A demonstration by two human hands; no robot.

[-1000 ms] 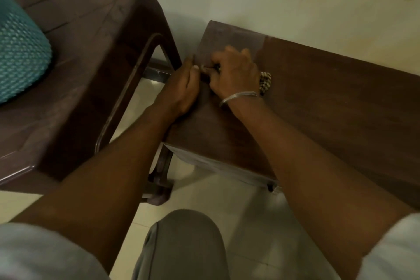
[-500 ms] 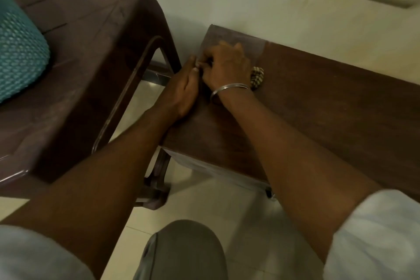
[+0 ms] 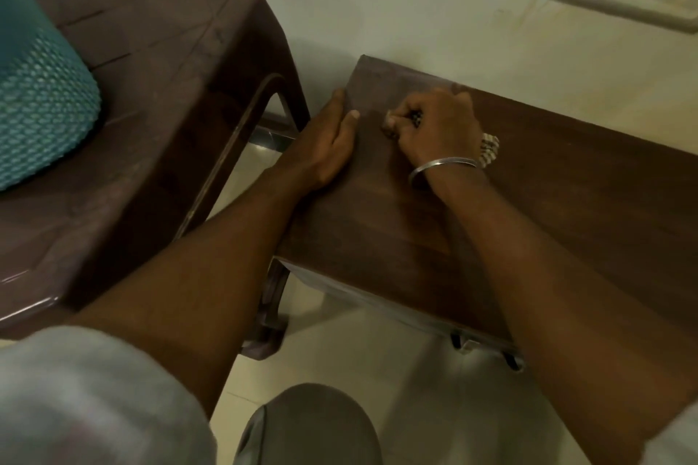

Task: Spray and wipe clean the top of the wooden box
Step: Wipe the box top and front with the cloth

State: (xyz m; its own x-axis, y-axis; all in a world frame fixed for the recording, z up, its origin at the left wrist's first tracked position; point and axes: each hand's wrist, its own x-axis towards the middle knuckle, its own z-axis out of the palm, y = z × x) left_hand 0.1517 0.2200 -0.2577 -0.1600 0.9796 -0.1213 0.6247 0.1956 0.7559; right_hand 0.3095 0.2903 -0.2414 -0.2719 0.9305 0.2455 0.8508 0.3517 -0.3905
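A: Wooden box (image 3: 510, 200) against the wall, plastic chair (image 3: 143, 106) just left. Right hand (image 3: 434, 125) fisted on a patterned cloth (image 3: 489, 149) near the far-left corner.

B: Left hand (image 3: 328, 147)?

A: Flat, open, bracing the left edge, holding nothing. Risk: small wad, likely missed streaks; no sprayer visible.

Left hand (image 3: 326, 147) lies flat; right hand (image 3: 438, 125) fisted, knuckles down.

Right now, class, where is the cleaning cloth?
In the head view, the cloth is bunched under the right hand on the wooden box top, near its left end.
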